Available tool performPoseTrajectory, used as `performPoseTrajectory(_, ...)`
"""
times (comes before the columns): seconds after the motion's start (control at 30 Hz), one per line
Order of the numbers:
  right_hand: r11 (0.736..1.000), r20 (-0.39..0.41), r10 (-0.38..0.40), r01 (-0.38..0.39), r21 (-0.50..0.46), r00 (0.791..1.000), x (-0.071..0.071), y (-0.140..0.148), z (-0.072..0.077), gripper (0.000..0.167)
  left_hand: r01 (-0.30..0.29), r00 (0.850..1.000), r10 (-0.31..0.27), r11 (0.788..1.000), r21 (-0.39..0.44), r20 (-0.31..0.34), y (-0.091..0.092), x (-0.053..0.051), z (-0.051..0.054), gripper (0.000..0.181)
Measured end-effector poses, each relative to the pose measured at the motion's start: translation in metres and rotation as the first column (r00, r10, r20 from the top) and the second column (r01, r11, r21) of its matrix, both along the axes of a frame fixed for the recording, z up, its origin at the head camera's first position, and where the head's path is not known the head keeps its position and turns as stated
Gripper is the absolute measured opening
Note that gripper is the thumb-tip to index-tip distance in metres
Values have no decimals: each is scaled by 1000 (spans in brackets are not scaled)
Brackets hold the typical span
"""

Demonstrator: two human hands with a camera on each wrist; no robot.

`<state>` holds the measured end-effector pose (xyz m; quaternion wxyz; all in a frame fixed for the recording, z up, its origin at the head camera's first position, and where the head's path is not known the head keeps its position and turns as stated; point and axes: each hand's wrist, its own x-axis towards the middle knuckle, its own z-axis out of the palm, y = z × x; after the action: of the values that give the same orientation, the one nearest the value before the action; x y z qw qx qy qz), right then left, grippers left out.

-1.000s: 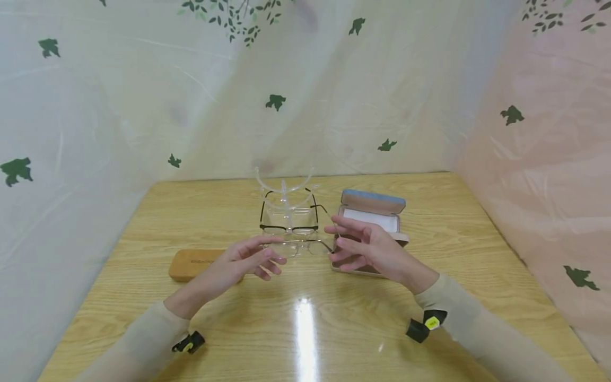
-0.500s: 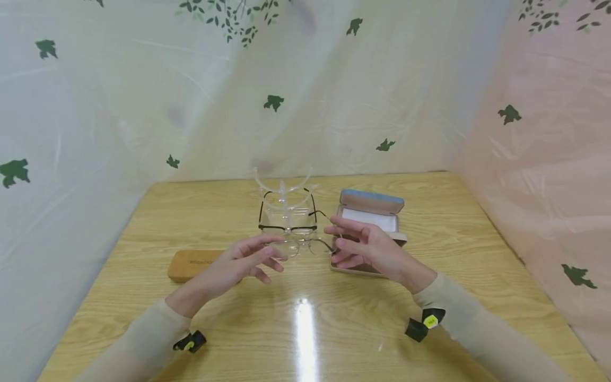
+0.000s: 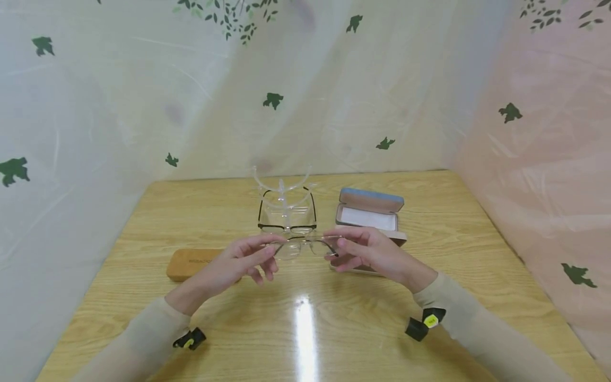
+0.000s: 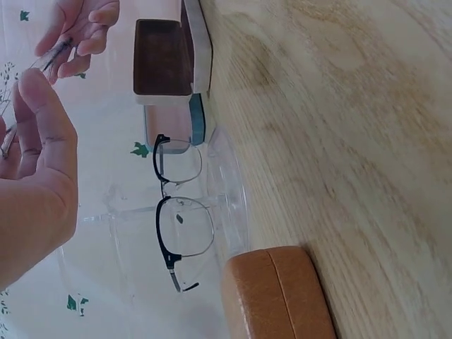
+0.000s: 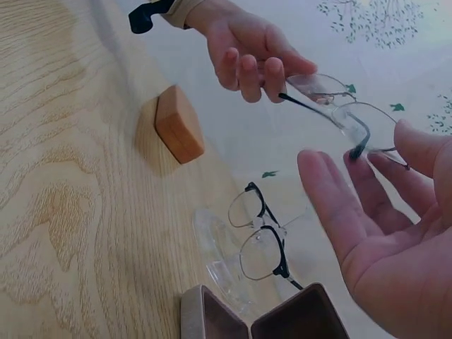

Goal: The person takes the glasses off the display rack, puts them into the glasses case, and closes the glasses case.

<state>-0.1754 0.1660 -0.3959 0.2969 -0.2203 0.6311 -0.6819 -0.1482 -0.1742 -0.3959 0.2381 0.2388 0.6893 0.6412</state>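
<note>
Thin-framed glasses (image 3: 305, 241) are held above the table between both hands, their temples folded in across the lenses. My left hand (image 3: 241, 260) pinches the left end of the frame between thumb and fingers. At the other end, my right hand (image 3: 372, 249) grips the frame by its hinge, and in the right wrist view one dark temple tip touches a finger of the right hand (image 5: 395, 226). Behind them, black-browed glasses (image 3: 287, 228) sit on a clear stand (image 3: 282, 185) with their temples pointing back.
An orange-brown case (image 3: 188, 264) lies at the left, partly behind the left forearm. To the right stands an open case with a blue lid (image 3: 372, 199) and a white cloth (image 3: 367, 218) inside; another open dark-lined case (image 5: 296, 314) is partly behind the right hand.
The right temple of the held glasses has swung inward, from sticking out backward to lying folded along the frame. The right hand's fingers have closed in on the hinge end.
</note>
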Motion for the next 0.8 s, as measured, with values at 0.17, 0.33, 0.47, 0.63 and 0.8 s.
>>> performPoseTrajectory(0.17, 999, 9, 27, -26, -46, 1000, 0, 2, -1, 49, -1, 1000, 1, 1000, -25, -15, -1, 0, 1, 40)
performPoseTrajectory(0.33, 994, 42, 40, -36, -101, 998, 0, 1, -2, 41, -7, 1000, 7, 999, -40, -8, 0, 0, 1, 41)
performPoseTrajectory(0.47, 991, 45, 55, -49, -123, 997, 0, 2, -2, 36, -9, 1000, 9, 998, -60, 1, 1, 1, 2, 41)
performPoseTrajectory(0.63, 986, 26, 78, -74, -147, 997, 0, 4, -3, 33, -6, 1000, 6, 998, -68, 3, 2, 2, 4, 40)
performPoseTrajectory(0.8, 985, 12, 94, -91, -144, 996, 0, 7, -4, 32, 2, 1000, -1, 998, -66, 10, 3, 1, 3, 40)
